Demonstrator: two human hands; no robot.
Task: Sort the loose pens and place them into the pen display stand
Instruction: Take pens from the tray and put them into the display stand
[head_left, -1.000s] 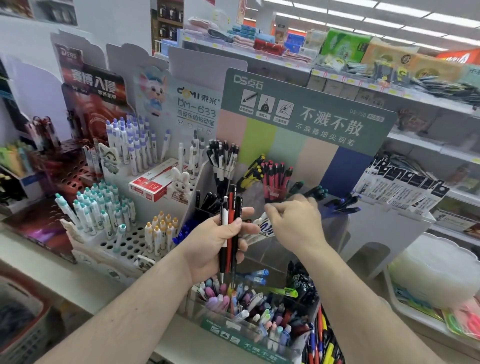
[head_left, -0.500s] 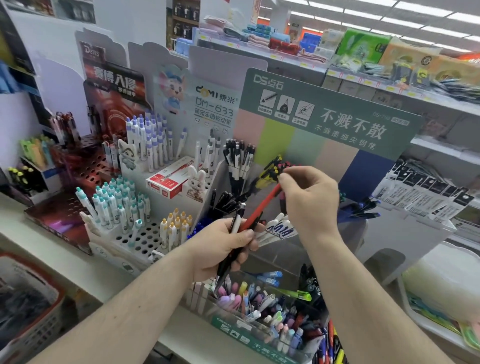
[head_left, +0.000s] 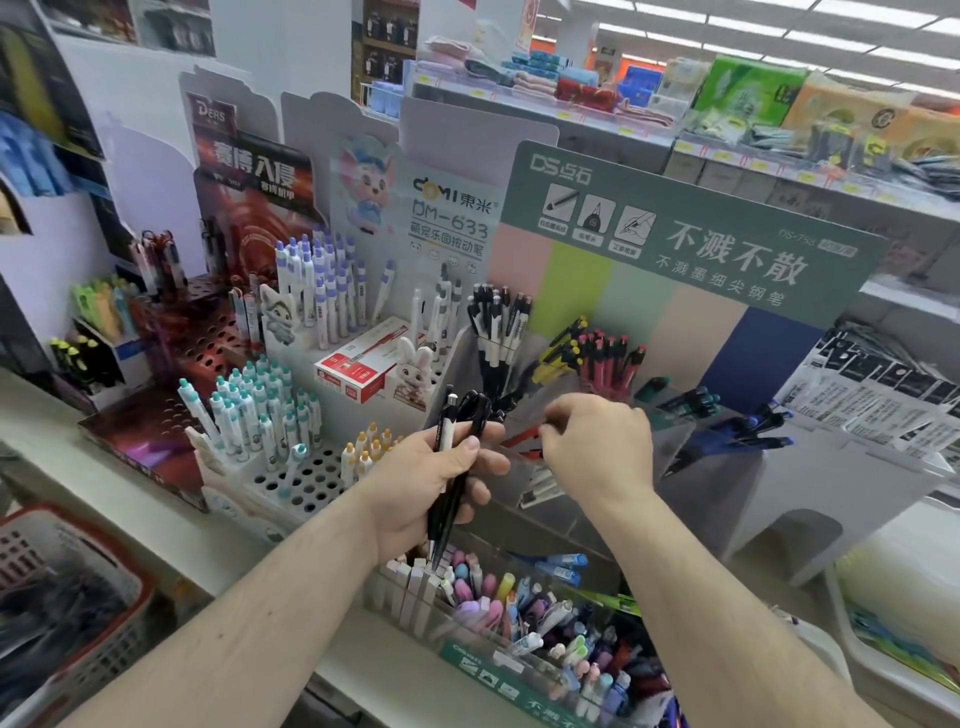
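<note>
Against the frame half a second earlier, the right hand has dropped from above the stand, where it held a red pen raised at a slant, to a point level with the left hand. The red pen now lies low and nearly flat, its visible end poking out from the fingertips toward the left — the fingers are curled and pinch it at the front compartment of the pen display stand. The bundle in the left hand has lost its red member; only black pens remain there.

The left hand grips the black pens in a closed fist, held near upright, caps above the knuckles and tips pointing down toward the clear tray of pastel pens below. The red pen lies just beside this hand, between the two hands, apart from the black bundle.

Further back in the stand, compartments hold black-and-white pens, yellow-capped pens, red pens and blue pens — each colour grouped separately.
</note>
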